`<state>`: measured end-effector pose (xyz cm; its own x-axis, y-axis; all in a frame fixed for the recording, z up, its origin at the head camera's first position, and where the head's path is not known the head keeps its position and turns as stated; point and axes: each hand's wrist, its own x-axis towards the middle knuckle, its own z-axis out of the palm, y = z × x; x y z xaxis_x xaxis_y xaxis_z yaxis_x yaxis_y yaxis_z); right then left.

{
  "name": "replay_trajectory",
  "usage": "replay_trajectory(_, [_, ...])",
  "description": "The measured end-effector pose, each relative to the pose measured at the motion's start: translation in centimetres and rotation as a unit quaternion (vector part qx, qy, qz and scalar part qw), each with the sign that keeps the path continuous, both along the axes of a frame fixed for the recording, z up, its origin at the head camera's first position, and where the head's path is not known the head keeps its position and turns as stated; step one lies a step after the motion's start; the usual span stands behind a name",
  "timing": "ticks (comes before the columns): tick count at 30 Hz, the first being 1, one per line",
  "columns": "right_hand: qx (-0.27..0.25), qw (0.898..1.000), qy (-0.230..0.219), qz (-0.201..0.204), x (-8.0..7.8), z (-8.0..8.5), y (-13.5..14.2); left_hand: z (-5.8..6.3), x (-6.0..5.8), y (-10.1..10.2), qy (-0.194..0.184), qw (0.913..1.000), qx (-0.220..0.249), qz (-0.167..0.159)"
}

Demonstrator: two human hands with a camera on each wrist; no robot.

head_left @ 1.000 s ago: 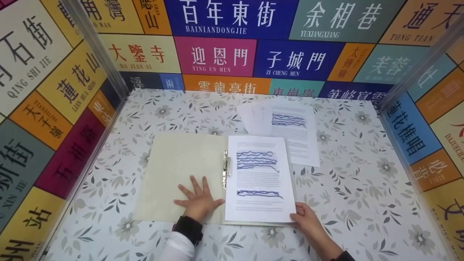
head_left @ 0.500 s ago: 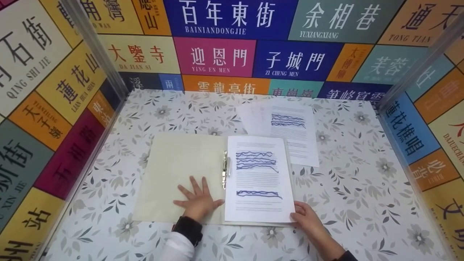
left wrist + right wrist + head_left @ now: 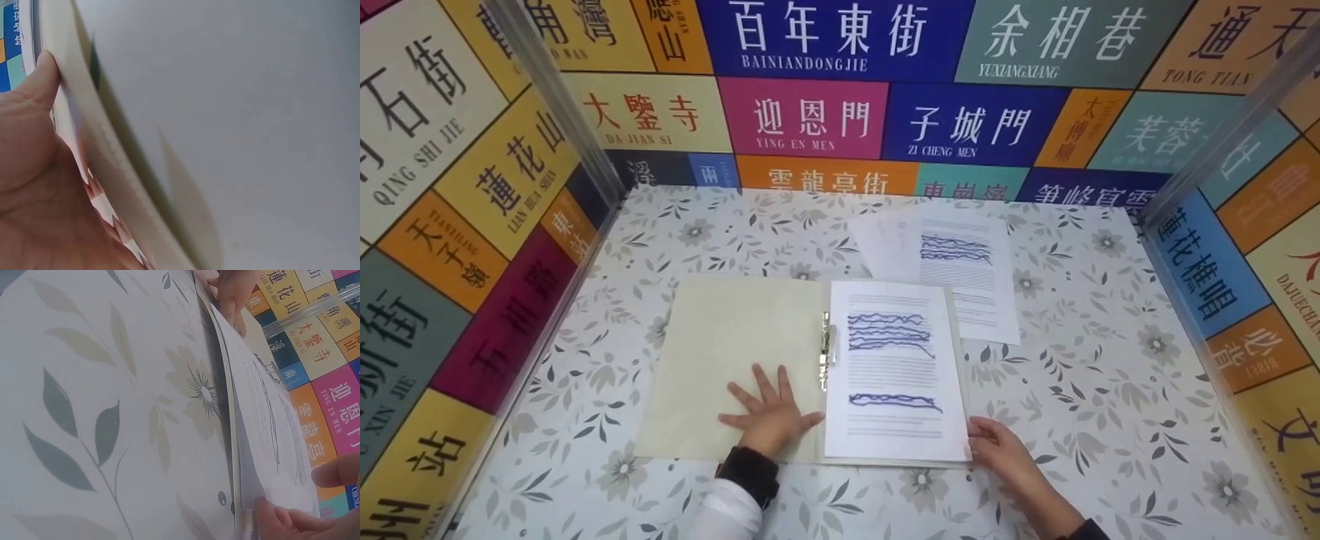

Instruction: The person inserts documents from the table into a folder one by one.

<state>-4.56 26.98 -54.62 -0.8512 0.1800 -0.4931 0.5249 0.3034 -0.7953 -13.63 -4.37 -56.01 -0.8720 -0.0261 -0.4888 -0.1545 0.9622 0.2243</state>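
A cream file folder (image 3: 735, 322) lies spread on the table with a metal clip (image 3: 826, 352) along its spine. On its right side rests a printed sheet (image 3: 892, 442) with blue scribbled lines. My left hand (image 3: 772, 416) rests flat on the left inner cover, fingers spread and thumb toward the spine. At the lower right corner of the sheet is my right hand (image 3: 997, 450). In the right wrist view its fingertips (image 3: 267, 517) touch the page edge, while the thumb (image 3: 340, 472) stands apart from them above the sheet.
Behind the folder lie loose papers (image 3: 990, 300), one with blue scribbles, partly covered by the folder's right side. The table (image 3: 1110, 420) has a floral cover. Panels with coloured street-name signs (image 3: 810, 120) stand at the back and both sides.
My right hand has eased slightly to the right and its thumb has come off the corner of the sheet. The left hand and the folder stay in place.
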Motion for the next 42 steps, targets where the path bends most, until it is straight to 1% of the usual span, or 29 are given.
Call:
replay_trajectory(5, [-0.004,1.000,-0.002,0.016,-0.4,0.7,0.4,0.1,0.1,-0.1,0.009,1.0000,0.005,-0.001])
replay_trajectory(9, [0.014,0.999,0.002,0.036,-1.5,1.8,1.4,0.1,0.1,-0.1,0.010,0.9999,0.004,0.000])
replay_trajectory(12, [0.024,0.999,0.014,0.046,-2.8,3.1,2.4,0.1,0.1,-0.1,0.010,0.9999,0.003,0.000])
replay_trajectory(13, [0.026,0.998,0.026,0.047,-3.3,3.6,2.8,0.1,0.1,-0.1,0.009,1.0000,0.002,0.000])
replay_trajectory(19, [0.037,0.997,0.060,0.039,-6.3,6.0,4.3,0.1,0.1,-0.1,0.008,1.0000,0.001,0.002])
replay_trajectory(21, [0.040,0.997,0.057,0.038,-7.3,6.7,4.6,0.1,0.1,-0.1,0.008,1.0000,0.002,0.002])
replay_trajectory(27, [0.051,0.996,0.067,0.032,-10.4,8.4,5.5,0.3,0.1,0.0,0.008,1.0000,0.001,0.004])
replay_trajectory(30, [0.062,0.996,0.064,0.030,-11.9,8.6,5.9,0.3,0.1,0.0,0.005,1.0000,-0.004,0.003])
replay_trajectory(33, [0.076,0.995,0.053,0.025,-13.3,8.3,6.4,0.3,0.1,0.1,0.003,0.9999,-0.013,0.001])
replay_trajectory(37, [0.099,0.994,0.037,0.012,-14.9,7.5,6.8,0.2,0.1,0.2,0.003,0.9999,-0.014,-0.004])
replay_trajectory(42, [0.131,0.991,0.019,0.007,-16.5,6.4,6.9,0.1,0.1,0.1,0.003,0.9999,-0.015,-0.003])
